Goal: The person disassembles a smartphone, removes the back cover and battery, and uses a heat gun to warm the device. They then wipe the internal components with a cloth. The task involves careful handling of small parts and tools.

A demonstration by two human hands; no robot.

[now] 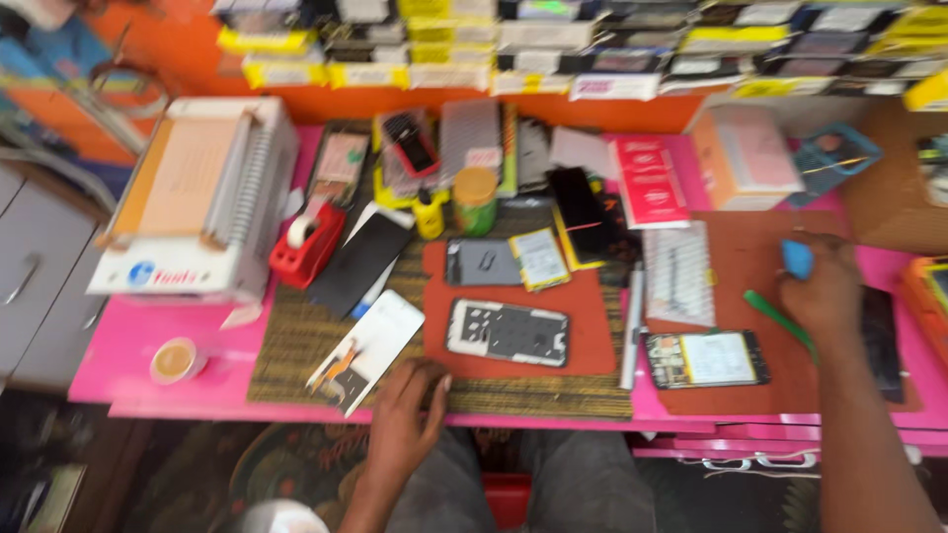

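Left hand [410, 415] rests with loose fingers on the woven mat [296, 345], just below the opened phone [508, 332]. Right hand [825, 286], well apart, holds a blue object [797, 259] beside the green tool [775, 318].

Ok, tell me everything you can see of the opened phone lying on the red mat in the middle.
The opened phone lies flat, long side across, on the red mat, near its front edge. Its back is off: a dark inside with pale patches shows within a light frame. The picture is blurred, so no finer parts can be told. Nothing touches it; the left hand rests at the table's edge below it, and the right hand is well off to the right.
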